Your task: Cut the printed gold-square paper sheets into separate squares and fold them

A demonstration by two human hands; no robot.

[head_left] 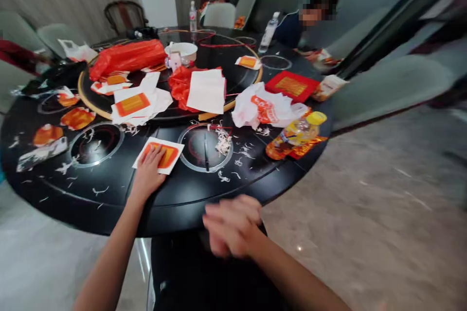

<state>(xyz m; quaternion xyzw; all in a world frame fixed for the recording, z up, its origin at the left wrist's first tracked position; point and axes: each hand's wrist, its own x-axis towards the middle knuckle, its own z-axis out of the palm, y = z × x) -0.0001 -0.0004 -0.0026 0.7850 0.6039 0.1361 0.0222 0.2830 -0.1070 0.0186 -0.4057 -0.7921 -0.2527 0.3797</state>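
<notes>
My left hand point(151, 165) lies flat on a small stack of white joss paper point(175, 152) with an orange and gold square, close to the table's near edge. Its fingers are stretched out over the coloured part. Over the table edge, in front of my lap, is my right hand point(233, 226), smeared by motion. Its fingers look bent, but whether anything is in them I cannot make out. Right of the paper, white shreds point(223, 142) are scattered around a ring marking on the black table point(175, 211).
On the turntable lie more joss paper point(132, 104), white sheets point(207, 88) and a red plastic bag point(127, 58). A white bag point(251, 102) and a yellow-capped drink bottle point(279, 148) stand at right. Another person point(302, 26) sits beyond the table.
</notes>
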